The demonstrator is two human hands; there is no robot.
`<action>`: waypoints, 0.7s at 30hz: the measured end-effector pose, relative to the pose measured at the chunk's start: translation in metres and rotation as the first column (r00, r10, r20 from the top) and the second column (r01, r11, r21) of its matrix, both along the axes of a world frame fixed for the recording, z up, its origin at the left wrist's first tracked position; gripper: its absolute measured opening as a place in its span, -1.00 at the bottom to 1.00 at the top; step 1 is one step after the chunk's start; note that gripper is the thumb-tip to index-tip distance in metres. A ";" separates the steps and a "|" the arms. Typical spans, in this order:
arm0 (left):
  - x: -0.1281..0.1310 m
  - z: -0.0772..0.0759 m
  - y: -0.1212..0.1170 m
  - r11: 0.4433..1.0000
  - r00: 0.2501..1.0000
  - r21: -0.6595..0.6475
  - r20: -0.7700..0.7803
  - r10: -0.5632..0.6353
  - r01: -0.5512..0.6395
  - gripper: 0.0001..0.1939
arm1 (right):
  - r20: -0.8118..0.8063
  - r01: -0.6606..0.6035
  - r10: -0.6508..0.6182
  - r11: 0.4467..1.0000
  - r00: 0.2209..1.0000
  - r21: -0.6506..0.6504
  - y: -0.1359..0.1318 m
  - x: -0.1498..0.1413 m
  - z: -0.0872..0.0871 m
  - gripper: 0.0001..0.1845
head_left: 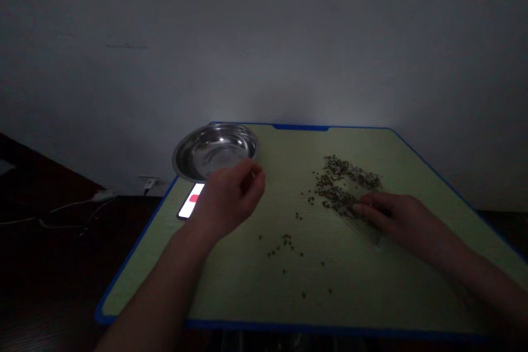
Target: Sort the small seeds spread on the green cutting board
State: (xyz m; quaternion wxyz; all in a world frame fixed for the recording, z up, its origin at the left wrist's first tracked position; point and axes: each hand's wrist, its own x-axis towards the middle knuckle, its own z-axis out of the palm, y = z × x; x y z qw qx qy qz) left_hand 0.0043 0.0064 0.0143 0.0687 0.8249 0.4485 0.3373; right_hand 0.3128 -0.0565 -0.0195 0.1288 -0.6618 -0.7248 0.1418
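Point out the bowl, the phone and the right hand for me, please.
Bowl (212, 158), head view: inside base.
Phone (190, 202), head view: lit screen.
Right hand (396, 213), head view: back of the hand.

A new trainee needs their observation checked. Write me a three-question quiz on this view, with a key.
1. Which of the person's hands is at the larger cluster of small dark pieces?
2. True or false: the phone lies near the tabletop's right edge.
3. Fill in the blank: the edging around the pale green tabletop is ____.

Key
1. The right hand.
2. False: the phone lies toward the left edge, near the metal basin.
3. Blue.
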 end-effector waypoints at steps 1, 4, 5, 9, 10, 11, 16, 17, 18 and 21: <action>0.000 0.000 0.000 1.000 1.000 -0.006 0.002 -0.001 0.001 -0.84 | -0.015 -0.011 0.012 1.000 1.000 0.009 0.000 -0.001 0.001 -0.59; 0.001 0.000 -0.001 1.000 1.000 -0.024 0.011 -0.002 0.003 -0.83 | -0.069 -0.079 0.079 0.997 0.995 -0.002 -0.001 -0.009 0.003 -0.62; 0.001 0.000 -0.002 1.000 1.000 -0.026 0.011 0.000 0.001 -0.83 | -0.081 -0.107 0.105 0.994 0.991 -0.021 -0.001 -0.012 0.003 -0.63; 0.001 0.000 -0.002 0.999 1.000 -0.036 0.000 0.007 -0.007 -0.84 | -0.081 -0.214 0.208 0.973 0.975 -0.086 0.006 -0.030 0.004 -0.67; 0.001 -0.001 -0.003 0.999 1.000 -0.040 -0.001 0.008 -0.008 -0.84 | -0.068 -0.234 0.228 0.968 0.971 -0.090 0.009 -0.035 0.005 -0.68; 0.001 -0.001 -0.003 0.999 1.000 -0.040 0.001 0.009 -0.009 -0.85 | -0.049 -0.249 0.245 0.964 0.968 -0.090 0.012 -0.040 0.006 -0.69; 0.001 -0.001 -0.004 0.999 1.000 -0.038 0.013 0.008 -0.008 -0.84 | 0.052 -0.292 0.296 0.954 0.954 -0.064 0.022 -0.058 0.015 -0.68; 0.001 -0.001 -0.004 0.999 1.000 -0.038 0.015 0.008 -0.008 -0.84 | 0.047 -0.305 0.308 0.950 0.950 -0.067 0.022 -0.059 0.017 -0.68; 0.001 -0.001 -0.004 0.999 1.000 -0.037 0.015 0.004 -0.003 -0.84 | 0.031 -0.320 0.323 0.944 0.946 -0.075 0.021 -0.060 0.017 -0.68; 0.002 0.000 -0.005 1.000 1.000 -0.027 0.006 -0.013 0.013 -0.86 | -0.034 -0.361 0.360 0.925 0.932 -0.118 0.017 -0.063 0.017 -0.69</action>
